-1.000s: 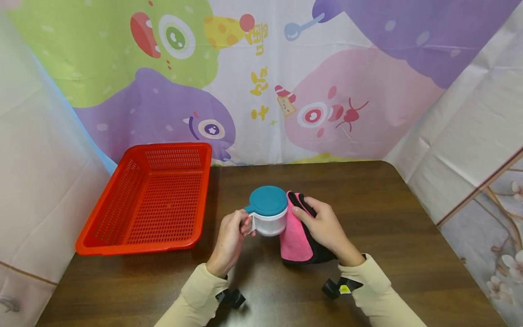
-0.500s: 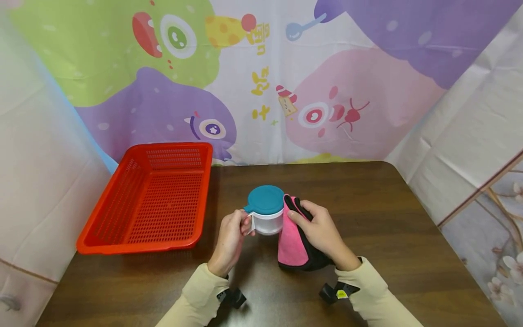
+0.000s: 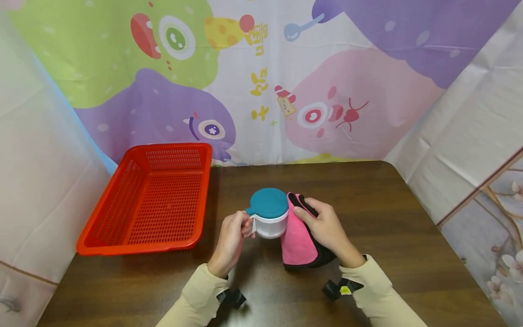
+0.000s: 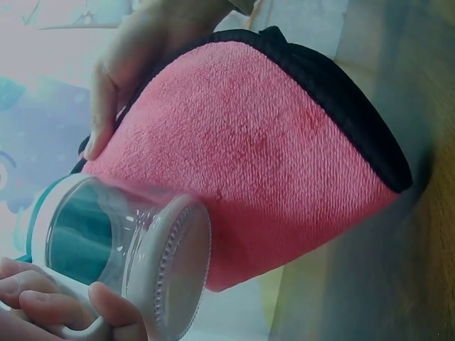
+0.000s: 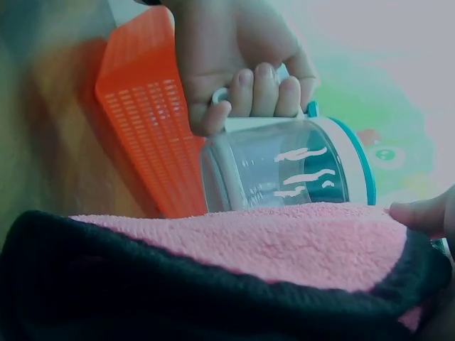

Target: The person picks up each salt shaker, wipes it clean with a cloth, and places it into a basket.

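Note:
A clear jar with a white handle and a blue-green lid is held upright above the table. My left hand grips its handle, fingers curled round it in the right wrist view. In my right hand is a folded pink cloth with black edging, pinched between thumb and fingers. The pink side lies against the jar's right wall. From the left wrist, the cloth spreads behind the clear jar, which looks empty.
A red plastic basket with slotted walls stands at the left of the brown wooden table. Behind the table hangs a curtain with cartoon figures. Each wrist wears a small black camera.
The cloth and right hand shifted slightly left, then back right, along the jar's side. The jar moved a little with them, and both grips stayed the same.

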Demonstrator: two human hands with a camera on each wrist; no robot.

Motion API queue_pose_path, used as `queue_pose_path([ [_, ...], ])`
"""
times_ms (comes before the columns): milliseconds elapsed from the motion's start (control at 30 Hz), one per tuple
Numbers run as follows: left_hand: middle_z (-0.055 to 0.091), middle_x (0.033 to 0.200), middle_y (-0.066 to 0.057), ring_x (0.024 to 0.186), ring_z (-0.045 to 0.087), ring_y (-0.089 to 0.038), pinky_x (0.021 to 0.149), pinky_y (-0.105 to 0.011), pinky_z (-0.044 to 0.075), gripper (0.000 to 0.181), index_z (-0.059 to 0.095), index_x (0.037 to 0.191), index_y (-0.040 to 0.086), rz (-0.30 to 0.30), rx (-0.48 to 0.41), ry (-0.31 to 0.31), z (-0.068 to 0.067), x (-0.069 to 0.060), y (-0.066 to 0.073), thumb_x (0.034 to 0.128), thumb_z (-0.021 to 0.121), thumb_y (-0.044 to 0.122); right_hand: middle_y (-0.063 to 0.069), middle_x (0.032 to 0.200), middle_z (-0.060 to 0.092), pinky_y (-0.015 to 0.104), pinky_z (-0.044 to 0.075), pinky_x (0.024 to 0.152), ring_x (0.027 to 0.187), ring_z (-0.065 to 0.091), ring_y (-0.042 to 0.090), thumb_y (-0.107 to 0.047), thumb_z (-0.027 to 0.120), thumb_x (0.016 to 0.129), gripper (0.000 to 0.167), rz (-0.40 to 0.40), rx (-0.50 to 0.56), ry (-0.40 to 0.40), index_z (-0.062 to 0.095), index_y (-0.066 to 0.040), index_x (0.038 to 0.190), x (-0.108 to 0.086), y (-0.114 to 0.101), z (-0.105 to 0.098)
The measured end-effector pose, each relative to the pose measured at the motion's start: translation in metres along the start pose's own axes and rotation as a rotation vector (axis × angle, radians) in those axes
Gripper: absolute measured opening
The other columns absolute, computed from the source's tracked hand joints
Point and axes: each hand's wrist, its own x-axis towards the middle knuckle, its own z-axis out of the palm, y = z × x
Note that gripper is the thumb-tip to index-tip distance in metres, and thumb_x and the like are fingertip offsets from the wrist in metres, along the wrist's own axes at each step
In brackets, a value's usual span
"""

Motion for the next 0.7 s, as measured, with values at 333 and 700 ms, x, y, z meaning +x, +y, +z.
queue_pose_path([
  [333, 0.031, 0.056, 0.002, 0.055, 0.033, -0.014, 0.060, -0.028, 0.042, 0.027, 0.038, 0.064, 0.006, -0.032, 0.041, -0.017, -0.002, 0.000, 0.001, 0.0905, 0.036, 0.008, 0.009, 0.077, 0.062, 0.023, 0.045, 0.061, 0.068, 0.052, 0.012, -0.020, 0.061, 0.094, 0.021, -0.018, -0.022, -0.045, 0.068, -0.001, 0.103, 0.005, 0.004, -0.008],
  [700, 0.029, 0.054, 0.004, 0.053, 0.030, -0.012, 0.056, -0.026, 0.039, 0.028, 0.037, 0.061, 0.007, -0.051, 0.040, -0.044, -0.005, 0.000, 0.003, 0.0885, 0.035, 0.007, 0.011, 0.088, 0.064, 0.023, 0.048, 0.067, 0.075, 0.054, 0.012, -0.015, 0.059, 0.095, 0.021, -0.075, -0.039, -0.160, 0.065, -0.001, 0.108, 0.011, 0.009, -0.018],
])
